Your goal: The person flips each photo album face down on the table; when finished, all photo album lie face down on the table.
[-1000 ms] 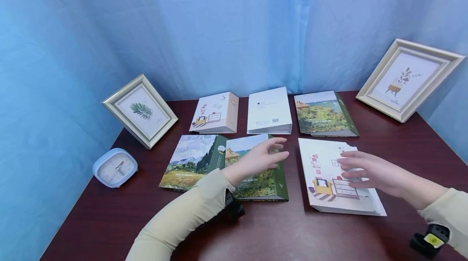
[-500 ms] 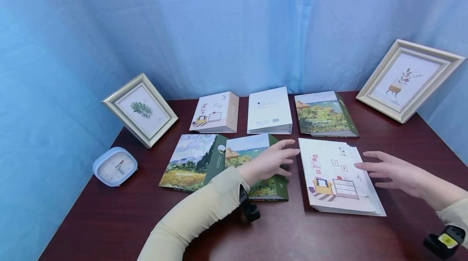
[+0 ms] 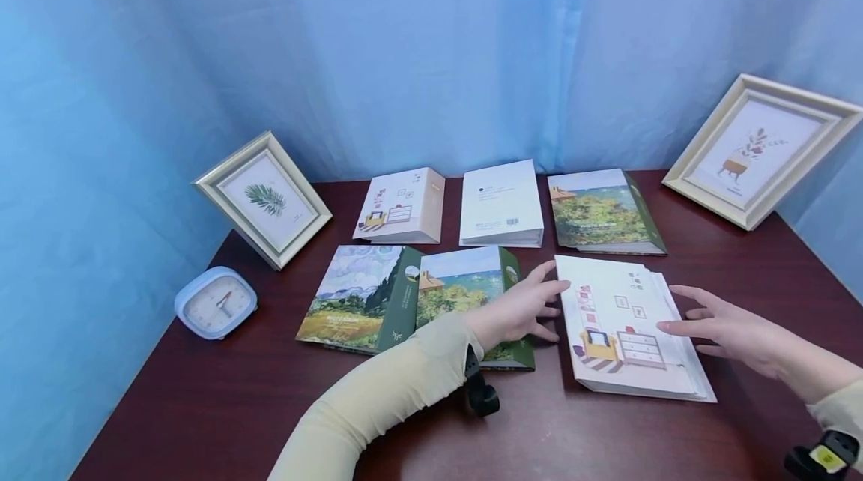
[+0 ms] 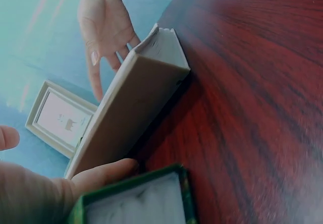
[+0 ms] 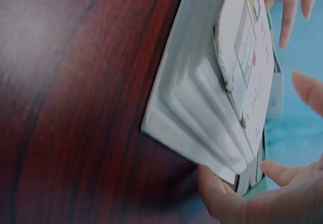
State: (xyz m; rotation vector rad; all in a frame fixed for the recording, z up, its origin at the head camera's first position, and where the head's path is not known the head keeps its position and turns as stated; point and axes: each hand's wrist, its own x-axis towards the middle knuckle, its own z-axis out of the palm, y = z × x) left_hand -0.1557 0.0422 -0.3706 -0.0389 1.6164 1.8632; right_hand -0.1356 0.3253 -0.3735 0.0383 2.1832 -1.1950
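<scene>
A white photo album (image 3: pixel 610 316), its cover printed with a yellow armchair and a dresser, lies on the table at front right. My left hand (image 3: pixel 519 309) is at its spine side, fingers spread, with fingertips right at the edge. On the opposite side, my right hand (image 3: pixel 735 327) has its fingers apart beside the page edges (image 5: pixel 197 103). The right wrist view shows a fingertip (image 5: pixel 207 176) at the album's lower corner and the thumb off the cover. Under my left forearm, a green-spined landscape album (image 3: pixel 461 279) is partly hidden.
Another green-spined album (image 3: pixel 357 294) adjoins it on the left. Behind stand a white illustrated album (image 3: pixel 387 204), a plain white one (image 3: pixel 501 200) and a landscape one (image 3: pixel 593 211). Two picture frames (image 3: pixel 270 200) and a blue clock (image 3: pixel 217 303) flank them; a blue curtain (image 3: pixel 377 54) hangs behind.
My left hand has moved right, from over the landscape album to the white album's spine. My right hand has drawn back from over the cover to its right edge. The albums stay put.
</scene>
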